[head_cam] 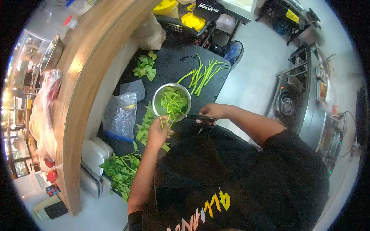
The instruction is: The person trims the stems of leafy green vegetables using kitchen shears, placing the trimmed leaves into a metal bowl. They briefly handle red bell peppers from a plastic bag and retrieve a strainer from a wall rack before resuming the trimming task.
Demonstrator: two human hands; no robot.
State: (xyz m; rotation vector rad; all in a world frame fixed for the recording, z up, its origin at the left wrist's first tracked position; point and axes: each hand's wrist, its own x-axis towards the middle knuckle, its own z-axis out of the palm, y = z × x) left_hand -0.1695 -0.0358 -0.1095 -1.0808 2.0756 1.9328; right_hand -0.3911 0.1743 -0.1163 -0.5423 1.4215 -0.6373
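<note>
My left hand (160,128) grips a few green stems (168,119) at the near rim of a round metal bowl (156,107). Cut stems and leaves (173,101) lie in the bowl. In my right hand (213,112) is a pair of dark-handled scissors (199,117), its blades reaching left over the bowl's near rim to the stems. Long bare stems (202,75) lie on the dark tabletop (173,65) beyond the bowl, to the right. Loose leaves (145,131) lie left of the bowl, more leaves (146,68) farther back, and a leafy bunch (122,173) at the near left.
A clear zip bag (120,115) lies left of the bowl. Flat pale containers (94,153) stand below a curved wooden counter (86,63). At the back are a black crate (173,25), yellow-lidded tubs (165,8) and a cloudy plastic bag (151,34). A blue shoe (233,53) shows beyond the table's right corner.
</note>
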